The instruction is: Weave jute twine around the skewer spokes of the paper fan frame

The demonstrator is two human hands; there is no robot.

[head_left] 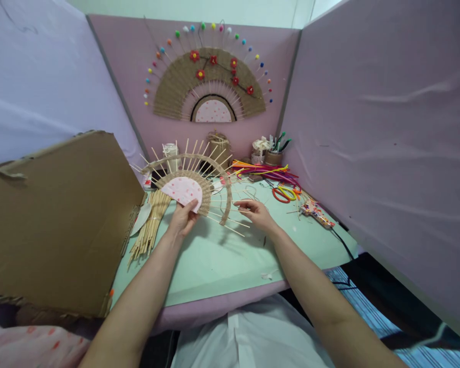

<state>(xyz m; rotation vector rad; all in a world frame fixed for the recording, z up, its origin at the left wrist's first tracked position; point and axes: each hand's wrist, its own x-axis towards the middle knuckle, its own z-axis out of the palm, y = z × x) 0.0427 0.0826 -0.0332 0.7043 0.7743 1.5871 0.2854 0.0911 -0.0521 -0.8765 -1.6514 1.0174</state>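
My left hand point(184, 217) grips a half-round stick fan point(204, 197) by its lower edge, thumb on the white centre piece with pink dots. Thin wooden sticks fan out from that centre, with a woven twine band close around it and a second twine arc point(228, 194) farther out. The fan is tilted above the table, its right end lower. Beside the right-hand stick ends, my right hand point(255, 212) has its fingers pinched together; what lies between the fingertips is too small to make out.
Bundled wooden sticks point(151, 227) lie at left beside a large cardboard sheet point(61, 220). Scissors point(281, 194), colourful pipe cleaners point(268, 171) and a patterned glue gun point(316, 213) with a cord lie right. Twine point(219, 145) stands behind; a decorated fan point(172, 84) hangs on the back panel.
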